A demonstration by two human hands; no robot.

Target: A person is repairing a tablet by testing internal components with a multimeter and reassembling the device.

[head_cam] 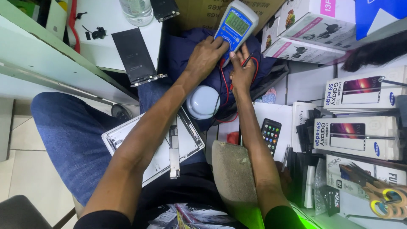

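Your left hand [206, 53] is wrapped around the lower body of the blue multimeter [235, 26], fingers closed on its left side and the thumb near the dial, so the green screen tilts up toward your eyes. Your right hand [241, 70] is pinched shut on the test probes [247, 60], just below the meter's bottom edge; the red and black leads [223, 91] loop down between your wrists, slack enough to leave both hands free to move. The meter is held in the air over a dark blue cloth bundle [178, 51], not resting on any worktop.

Below your hands a pale round dome-shaped object [202, 102] sits on the bundle. On your lap lies an opened white tablet shell [127, 138], back side up like a shallow tray, with a narrow circuit board [174, 152] lying in it under your left forearm. A dark screen panel [135, 55] overhangs the near corner of the white worktop [108, 19] at your left, where a clear bottle [136, 9] stands at the far edge.

To your right, a dark phone [270, 133] lies face up on white paper, and stacked phone boxes [362, 114] line the right side; whether they are full cannot be told. Yellow-handled scissors [388, 199] lie in the near right corner.
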